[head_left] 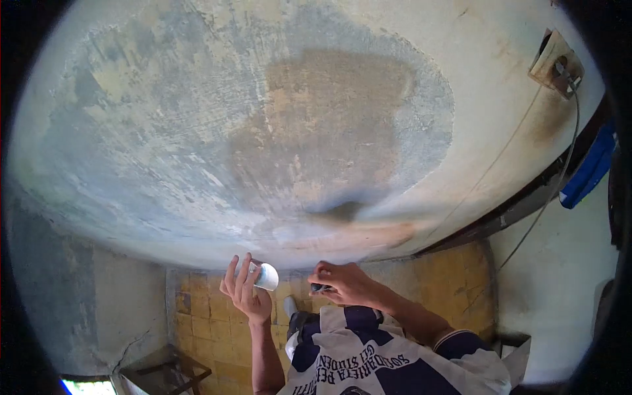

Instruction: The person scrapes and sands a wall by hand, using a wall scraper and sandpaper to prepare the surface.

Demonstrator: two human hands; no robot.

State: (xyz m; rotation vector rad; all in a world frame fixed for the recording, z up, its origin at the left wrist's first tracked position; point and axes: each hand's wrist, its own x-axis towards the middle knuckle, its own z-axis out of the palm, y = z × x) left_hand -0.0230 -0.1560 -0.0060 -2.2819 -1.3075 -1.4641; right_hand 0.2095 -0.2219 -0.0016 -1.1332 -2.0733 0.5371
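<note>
My left hand [247,289] is wrapped round a small white cup-like container [266,277], its pale round end turned to the right. To the right of it, my right hand [345,284] is closed on a small dark object [319,288], mostly hidden by the fingers. Both hands are apart, low in front of the wall [250,158]. A darker brownish patch [329,125] marks the middle of the wall's rough grey area.
A socket [559,64] with a plugged-in cable [556,191] is at the upper right. Blue cloth [588,171] hangs at the right. Below lies a yellow tiled floor [210,336], with a dark-framed small table [164,375] at the lower left.
</note>
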